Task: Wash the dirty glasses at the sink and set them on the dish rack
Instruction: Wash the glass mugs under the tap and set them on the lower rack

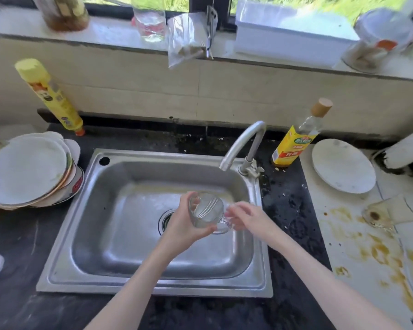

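Head view looks down on one clear glass mug (206, 211) held over the basin of a steel sink (100, 225). The mug has ribbed, see-through walls and a small clear handle at its lower right; it is tilted so its mouth faces up and toward the camera, and it looks blurred, so whether water sits inside cannot be told. The left hand (180, 228) grasps it from the left, fingers curled round the wall and thumb across the near side. The right hand (244, 216) is just right of the mug, fingers loosely spread at the handle; blur hides whether they pinch it or only touch it.

Beyond the right hand, one curved metal tap (242, 141) arches over the basin, its spout above and behind the mug. Below the left hand lies the round drain (165, 220).

Far to the left of the left hand stands one stack of dirty white plates (29, 170); their number cannot be counted. Behind that stack leans one yellow spray can (50, 96). Right of the right hand, past the tap, stands one yellow-labelled bottle (296, 144) with a tan cap, and further right lies one single white plate (343, 165) on a stained pale counter (358, 236).

On the window ledge (105, 36) well beyond both hands stands one more clear glass (150, 23), with one plastic bag (185, 38) beside it and one white tray (293, 35) further right.
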Demonstrator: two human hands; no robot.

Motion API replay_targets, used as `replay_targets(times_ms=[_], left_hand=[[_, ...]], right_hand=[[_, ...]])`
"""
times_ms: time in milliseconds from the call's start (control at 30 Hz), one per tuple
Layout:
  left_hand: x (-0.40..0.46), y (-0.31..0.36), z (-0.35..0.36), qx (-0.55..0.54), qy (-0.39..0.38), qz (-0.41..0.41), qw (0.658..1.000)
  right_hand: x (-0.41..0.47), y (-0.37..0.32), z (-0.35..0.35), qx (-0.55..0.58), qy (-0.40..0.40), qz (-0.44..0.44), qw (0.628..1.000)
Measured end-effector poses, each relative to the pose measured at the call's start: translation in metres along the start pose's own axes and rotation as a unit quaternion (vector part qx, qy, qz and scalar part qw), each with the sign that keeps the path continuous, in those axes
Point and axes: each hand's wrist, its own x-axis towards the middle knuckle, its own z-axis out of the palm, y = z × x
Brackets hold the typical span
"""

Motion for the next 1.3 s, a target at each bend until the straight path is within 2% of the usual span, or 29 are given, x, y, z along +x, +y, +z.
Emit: replay_targets(times_ms=[100, 167, 300, 433, 533, 600, 667, 733, 900, 1133, 1300], left_hand=[[0.020, 0.007, -0.003, 0.004, -0.001, 0.004, 1.000], [0.030, 0.011, -0.004, 0.006, -0.008, 0.017, 1.000], [0.044, 0.020, -0.002, 0.006, -0.021, 0.028, 0.999], [0.050, 0.020, 0.001, 0.010, -0.025, 0.042, 0.999], [0.050, 0.017, 0.003, 0.006, -0.034, 0.038, 0.999], [0.050, 0.017, 0.004, 0.005, -0.041, 0.036, 0.999], [0.049, 0.015, 0.005, 0.007, -0.043, 0.038, 0.998], [0.048, 0.014, 0.003, -0.005, -0.042, 0.029, 0.999], [0.044, 0.017, 0.000, -0.001, -0.041, 0.042, 0.998], [0.040, 0.022, 0.002, -0.010, -0.041, 0.017, 0.999], [0.037, 0.023, 0.004, 0.004, -0.051, 0.021, 0.998]], right_hand=[[0.032, -0.015, -0.032, -0.127, 0.218, -0.040, 0.967], [0.051, -0.022, -0.050, -0.179, 0.266, -0.039, 0.946], [0.077, -0.019, -0.055, -0.199, 0.192, -0.019, 0.961], [0.081, -0.004, -0.045, -0.183, 0.218, -0.049, 0.957], [0.075, 0.008, -0.033, -0.248, 0.215, -0.082, 0.941], [0.075, 0.020, -0.024, -0.358, 0.188, -0.088, 0.910], [0.079, 0.033, -0.018, -0.511, 0.135, -0.059, 0.847], [0.083, 0.039, -0.018, -0.584, 0.107, -0.039, 0.803], [0.088, 0.035, -0.018, -0.631, 0.072, -0.011, 0.773], [0.091, 0.031, -0.014, -0.622, 0.055, 0.018, 0.781], [0.085, 0.034, -0.021, -0.626, 0.049, -0.001, 0.778]])
